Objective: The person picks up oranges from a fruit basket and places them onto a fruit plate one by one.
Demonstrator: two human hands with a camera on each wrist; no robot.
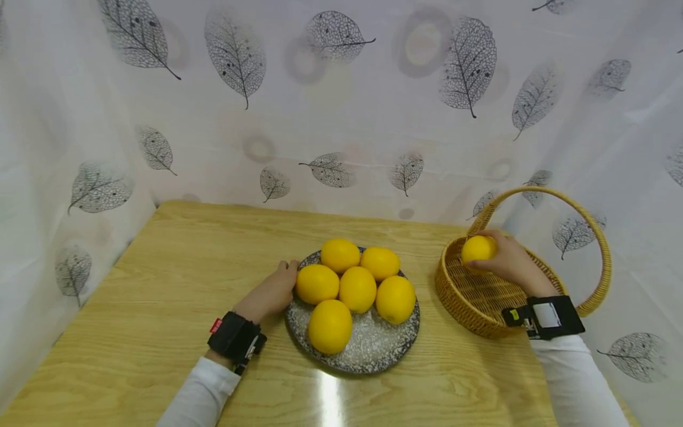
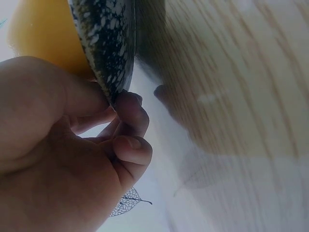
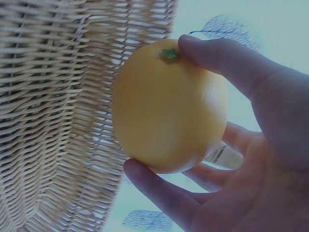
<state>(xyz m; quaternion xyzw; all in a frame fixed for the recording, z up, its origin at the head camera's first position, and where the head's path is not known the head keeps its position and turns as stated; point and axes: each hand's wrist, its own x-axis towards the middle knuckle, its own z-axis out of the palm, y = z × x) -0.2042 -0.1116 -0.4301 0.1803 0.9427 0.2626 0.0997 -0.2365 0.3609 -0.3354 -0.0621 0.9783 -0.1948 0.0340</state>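
My right hand (image 1: pixel 512 261) holds a round yellow orange (image 1: pixel 478 250) over the wicker basket (image 1: pixel 458 303). In the right wrist view, thumb and fingertips grip the orange (image 3: pixel 169 108) at its sides, and its small green stem mark shows near the thumb. At the left rim of a speckled grey plate (image 1: pixel 373 347), my left hand (image 1: pixel 270 295) pinches the edge. The left wrist view shows curled fingers under the dark rim (image 2: pixel 112 48) and the thumb side above it. Several more oranges (image 1: pixel 357 289) lie grouped on the plate, mostly toward its back and left.
A tall arched handle (image 1: pixel 605 255) rises over the basket at the right. Plate and basket stand on a light wooden table (image 1: pixel 213 249), a short gap between them. Behind and beside the table hangs a white curtain (image 1: pixel 363 118) with leaf prints.
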